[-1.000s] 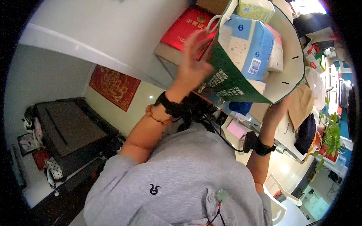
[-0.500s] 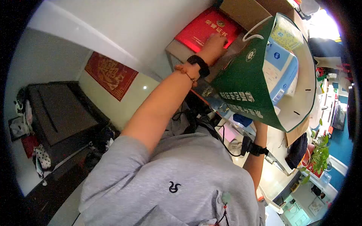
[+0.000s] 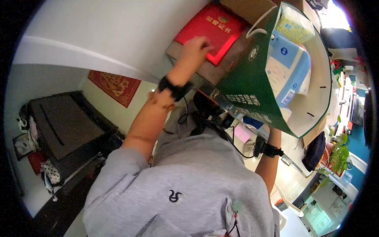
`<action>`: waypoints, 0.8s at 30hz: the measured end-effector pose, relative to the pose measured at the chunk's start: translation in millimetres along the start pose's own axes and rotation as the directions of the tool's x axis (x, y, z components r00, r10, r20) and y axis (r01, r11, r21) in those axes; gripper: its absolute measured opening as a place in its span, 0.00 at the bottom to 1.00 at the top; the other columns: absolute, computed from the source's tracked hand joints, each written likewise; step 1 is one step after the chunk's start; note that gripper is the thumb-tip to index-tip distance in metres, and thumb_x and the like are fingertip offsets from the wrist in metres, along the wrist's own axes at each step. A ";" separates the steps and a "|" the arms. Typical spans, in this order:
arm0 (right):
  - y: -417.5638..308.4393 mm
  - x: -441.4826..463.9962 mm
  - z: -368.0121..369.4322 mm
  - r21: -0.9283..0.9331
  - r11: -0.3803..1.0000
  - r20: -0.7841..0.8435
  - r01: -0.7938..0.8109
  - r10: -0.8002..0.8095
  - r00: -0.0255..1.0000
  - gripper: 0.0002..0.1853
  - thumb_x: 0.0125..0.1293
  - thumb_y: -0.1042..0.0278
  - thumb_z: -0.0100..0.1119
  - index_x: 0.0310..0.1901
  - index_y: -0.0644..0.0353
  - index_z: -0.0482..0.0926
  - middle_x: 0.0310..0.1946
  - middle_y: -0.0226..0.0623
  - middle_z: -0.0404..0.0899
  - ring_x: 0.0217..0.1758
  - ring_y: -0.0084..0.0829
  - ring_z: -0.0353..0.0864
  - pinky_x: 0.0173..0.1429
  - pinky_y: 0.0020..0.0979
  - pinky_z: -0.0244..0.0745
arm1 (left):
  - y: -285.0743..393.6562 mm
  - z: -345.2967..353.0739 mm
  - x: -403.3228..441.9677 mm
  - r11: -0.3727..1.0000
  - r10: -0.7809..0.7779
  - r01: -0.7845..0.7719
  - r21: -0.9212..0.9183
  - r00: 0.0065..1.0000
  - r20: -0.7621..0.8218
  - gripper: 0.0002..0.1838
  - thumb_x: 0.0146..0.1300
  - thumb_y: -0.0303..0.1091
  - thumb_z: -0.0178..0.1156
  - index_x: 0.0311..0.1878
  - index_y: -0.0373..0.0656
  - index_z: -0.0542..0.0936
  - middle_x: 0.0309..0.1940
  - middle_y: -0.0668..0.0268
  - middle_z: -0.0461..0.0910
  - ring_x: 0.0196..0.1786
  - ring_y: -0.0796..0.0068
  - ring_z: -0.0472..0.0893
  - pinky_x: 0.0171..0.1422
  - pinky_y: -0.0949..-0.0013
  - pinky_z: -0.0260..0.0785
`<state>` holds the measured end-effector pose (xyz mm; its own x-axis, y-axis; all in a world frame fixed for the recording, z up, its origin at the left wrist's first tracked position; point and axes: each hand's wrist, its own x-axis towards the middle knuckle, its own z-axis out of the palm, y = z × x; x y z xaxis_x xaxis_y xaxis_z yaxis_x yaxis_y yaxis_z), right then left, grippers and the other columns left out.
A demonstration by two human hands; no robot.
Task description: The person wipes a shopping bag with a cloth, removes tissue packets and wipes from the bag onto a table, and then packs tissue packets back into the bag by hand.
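1. Since the earlier frames, the left hand (image 3: 193, 53) has drawn back from over the middle of the red certificate folder (image 3: 205, 27) to its near edge; the green paper bag (image 3: 242, 81) now leaves more of that cover showing than at first.
2. Left fingers are bent inward but blurred; I cannot tell whether they touch the folder. It lies flat beside the wall (image 3: 106, 29), and looks stiff, light and perhaps slick, best taken by opposite edges.
3. Right hand (image 3: 274, 137) is partly hidden at the bag's underside; its fingers' state cannot be told.
4. Inside the tilted bag sit a blue-and-white tissue pack (image 3: 290, 59) and a yellow-green tissue pack (image 3: 294, 25): probably soft, light, bulky.
5. Its walls look creasable; the white rope handle (image 3: 257, 19), plus support beneath, seems the safest hold.
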<state>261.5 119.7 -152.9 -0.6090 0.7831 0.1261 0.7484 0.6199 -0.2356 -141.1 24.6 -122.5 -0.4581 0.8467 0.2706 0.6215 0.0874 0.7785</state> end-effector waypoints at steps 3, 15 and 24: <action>-3.6 -2.5 2.0 -0.015 1.000 0.009 -0.024 0.024 1.000 0.21 0.61 0.53 0.53 0.46 0.64 0.79 0.40 0.51 0.82 0.40 0.47 0.82 0.45 0.40 0.76 | -7.9 -51.6 -71.7 0.987 -0.128 0.130 0.097 0.991 -0.030 0.11 0.63 0.36 0.62 0.37 0.36 0.82 0.34 0.50 0.81 0.41 0.48 0.80 0.46 0.54 0.71; 18.2 22.4 -15.0 0.380 0.876 -0.097 -0.296 0.356 0.930 0.21 0.60 0.63 0.55 0.53 0.67 0.77 0.44 0.50 0.82 0.41 0.44 0.83 0.46 0.35 0.78 | 5.9 -95.1 -162.4 0.914 -0.086 0.030 0.404 0.989 0.120 0.18 0.57 0.28 0.66 0.52 0.42 0.81 0.52 0.57 0.80 0.60 0.52 0.75 0.65 0.57 0.66; -50.9 -44.4 -146.2 0.959 -0.056 -0.202 0.279 0.558 0.805 0.26 0.70 0.59 0.49 0.65 0.64 0.67 0.54 0.48 0.79 0.50 0.42 0.82 0.53 0.41 0.80 | 204.9 -51.7 -86.1 0.715 0.699 -0.697 0.047 0.715 -0.019 0.27 0.56 0.38 0.70 0.57 0.37 0.76 0.60 0.53 0.74 0.65 0.54 0.72 0.70 0.54 0.63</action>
<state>288.8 60.6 -5.6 -0.0196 0.9862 0.1645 -0.4639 0.1367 -0.8753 -7.2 -57.5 43.0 0.0947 0.6569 0.7480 0.7935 -0.5035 0.3417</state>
